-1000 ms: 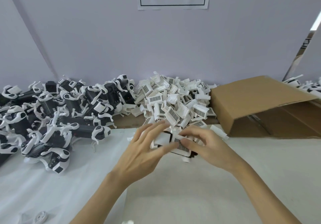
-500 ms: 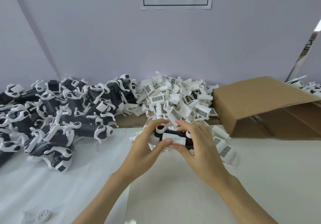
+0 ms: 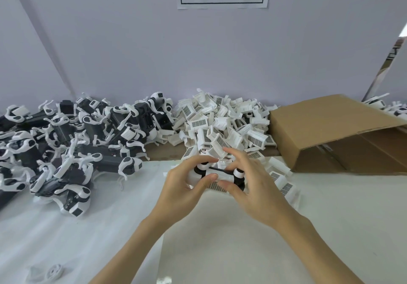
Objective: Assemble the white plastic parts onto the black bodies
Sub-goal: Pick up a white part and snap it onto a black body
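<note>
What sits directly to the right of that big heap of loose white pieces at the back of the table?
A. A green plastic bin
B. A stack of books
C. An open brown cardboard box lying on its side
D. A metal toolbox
C: the cardboard box lies tipped on its side, its open mouth facing forward, right beside the pile of white plastic parts.

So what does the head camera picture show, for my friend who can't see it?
Two hands, left hand and right hand, grip a black-and-white part over a white table. Behind lie a black-and-white pile, a white pile and a cardboard box.
</note>
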The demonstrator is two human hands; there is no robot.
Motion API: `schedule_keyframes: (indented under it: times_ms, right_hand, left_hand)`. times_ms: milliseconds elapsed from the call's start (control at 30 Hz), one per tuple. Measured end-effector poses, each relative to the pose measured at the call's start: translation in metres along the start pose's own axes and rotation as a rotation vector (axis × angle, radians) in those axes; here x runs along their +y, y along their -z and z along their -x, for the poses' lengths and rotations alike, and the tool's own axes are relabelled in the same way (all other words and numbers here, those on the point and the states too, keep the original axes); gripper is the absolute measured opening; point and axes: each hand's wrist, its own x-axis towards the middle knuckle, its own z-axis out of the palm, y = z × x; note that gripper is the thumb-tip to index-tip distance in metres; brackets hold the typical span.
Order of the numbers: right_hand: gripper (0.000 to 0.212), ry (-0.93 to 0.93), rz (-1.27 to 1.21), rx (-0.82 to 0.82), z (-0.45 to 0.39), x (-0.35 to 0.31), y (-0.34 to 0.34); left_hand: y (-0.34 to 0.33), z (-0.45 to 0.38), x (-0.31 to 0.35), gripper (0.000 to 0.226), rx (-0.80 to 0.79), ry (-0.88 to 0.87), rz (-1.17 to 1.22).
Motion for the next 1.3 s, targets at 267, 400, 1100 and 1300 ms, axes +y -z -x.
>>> schedule_keyframes:
  times_ms: [267,400,1100,1300]
  right_hand:
    - [0.056,-0.045,-0.222,0.038,0.000,-0.007,-0.010]
    - [0.052,-0.083,-0.380,0.065,0.002,-0.009,-0.016]
    - [0.045,-0.209,-0.633,-0.109,0.004,-0.011,-0.007]
    - [0.027,-0.201,-0.629,-0.110,0.005,-0.020,-0.013]
  left_hand:
    - [0.008,-0.006,-0.002,0.029,-0.019,0.071,0.034]
    - [0.008,-0.003,-0.001,0.039,-0.024,0.161,0.145]
    - [0.014,-0.003,0.001,0.050,-0.046,0.013,-0.078]
    - [0.005,-0.004,0.007,0.040,0.010,0.158,0.175]
